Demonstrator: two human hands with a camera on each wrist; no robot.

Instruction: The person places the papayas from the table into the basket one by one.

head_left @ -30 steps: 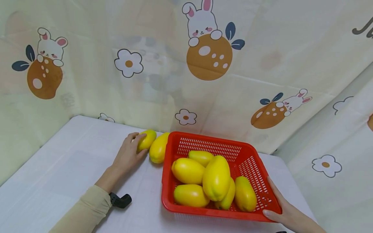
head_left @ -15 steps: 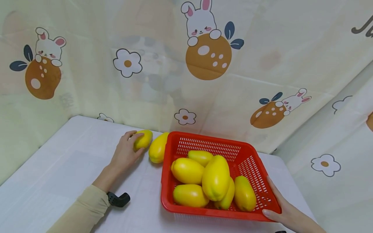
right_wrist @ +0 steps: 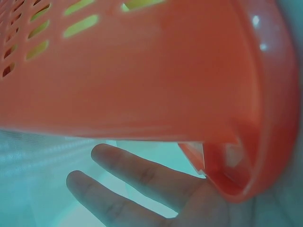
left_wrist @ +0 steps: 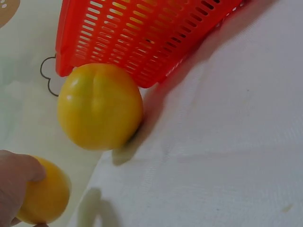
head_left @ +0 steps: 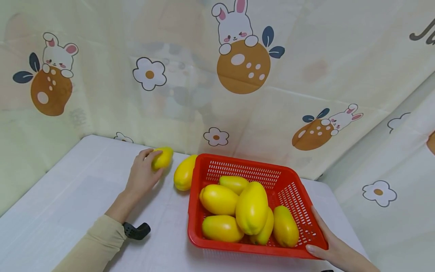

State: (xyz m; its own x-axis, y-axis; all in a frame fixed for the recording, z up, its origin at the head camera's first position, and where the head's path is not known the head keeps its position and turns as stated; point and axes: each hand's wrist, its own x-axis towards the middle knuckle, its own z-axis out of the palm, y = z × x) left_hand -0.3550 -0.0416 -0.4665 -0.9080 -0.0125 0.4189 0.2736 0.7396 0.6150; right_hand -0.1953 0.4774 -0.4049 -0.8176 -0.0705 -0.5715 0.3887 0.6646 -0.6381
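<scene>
My left hand grips a small yellow papaya near the table's back edge, thumb and fingers on its sides. In the left wrist view, this held papaya appears apart from a shadow on the cloth. A larger papaya lies between it and the red plastic basket, right against the basket's left side. My right hand holds the basket's front right corner, thumb over the rim. Two of its fingers stretch out beneath the rim in the right wrist view. Several papayas are piled inside the basket.
A white cloth covers the table. Behind it hangs a pale curtain printed with rabbits and flowers, and another stretch closes off the right side. A black strap-like device sits on my left wrist.
My left hand has moved left and slightly back with the small papaya, widening the gap to the larger one. The basket and my right hand stay put.
</scene>
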